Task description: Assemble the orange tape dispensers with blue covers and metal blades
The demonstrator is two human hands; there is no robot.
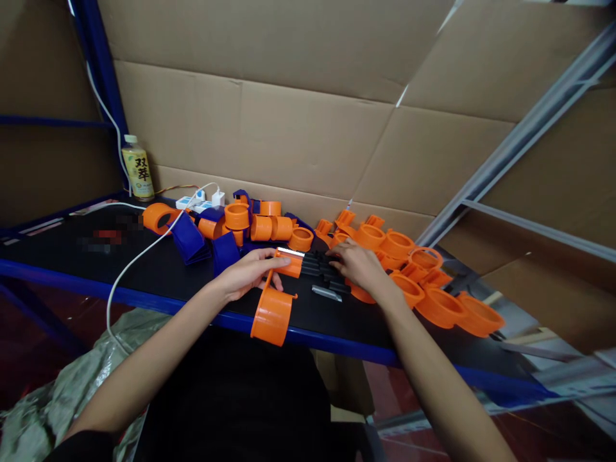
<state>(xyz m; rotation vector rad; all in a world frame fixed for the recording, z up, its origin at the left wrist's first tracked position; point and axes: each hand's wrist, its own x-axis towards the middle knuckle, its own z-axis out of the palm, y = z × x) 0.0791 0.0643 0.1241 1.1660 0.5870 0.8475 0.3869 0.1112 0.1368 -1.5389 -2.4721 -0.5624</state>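
Note:
My left hand (253, 273) is closed around an orange plastic tape dispenser (274, 317). It has a round ring body hanging near the table's front edge and a serrated metal blade (290, 252) at its upper end. My right hand (359, 263) reaches over a pile of black plastic pieces (315, 264), its fingers curled down onto one of them. The fingertips are partly hidden, so the grip shows only in part. A grey utility knife (326, 294) lies flat on the table just in front of the pile, between my hands.
Several orange dispensers (440, 305) are heaped at the right; more orange rings (237, 217) and blue parts (189, 239) lie behind my left hand. A white cable (115, 282) droops over the front edge from a power strip (202, 204). A bottle (138, 170) stands at back left.

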